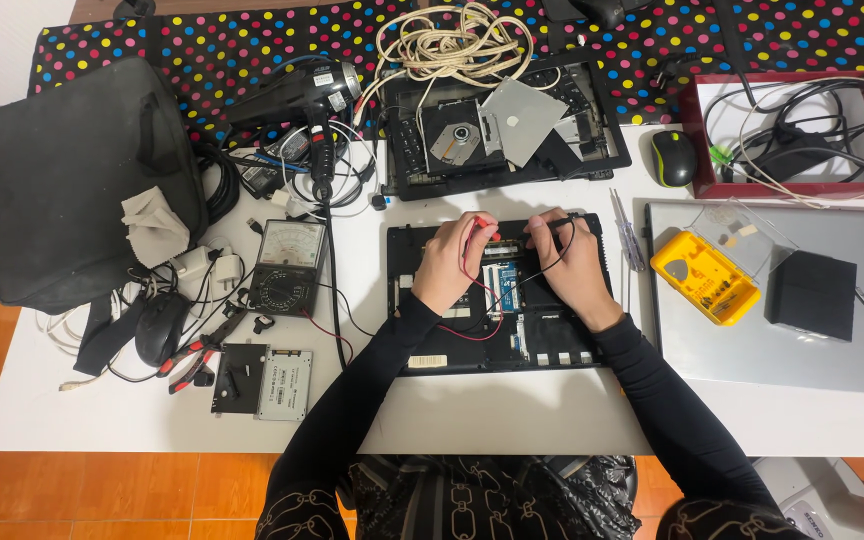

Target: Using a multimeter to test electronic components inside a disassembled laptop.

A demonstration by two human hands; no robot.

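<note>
White tabletop fills the room's middle, with orange floor tiles around it and a polka-dot cloth along the far edge. From overhead, an opened laptop base lies at the centre with its circuit boards bared. The person's left hand is closed around a red probe, tip down on the blue board. The right hand pinches a black probe just beside it, both hands resting over the base. Red and black leads trail left to an analogue multimeter near the base.

Behind the base sits a second stripped laptop chassis holding an optical drive, a coil of pale cable on top. A hair dryer and a black bag lie to the left; two flat drives and red-handled pliers lie nearer the front. On the right are a mouse, a red tray of cables, a closed silver laptop, a yellow bit case and a small black box.
</note>
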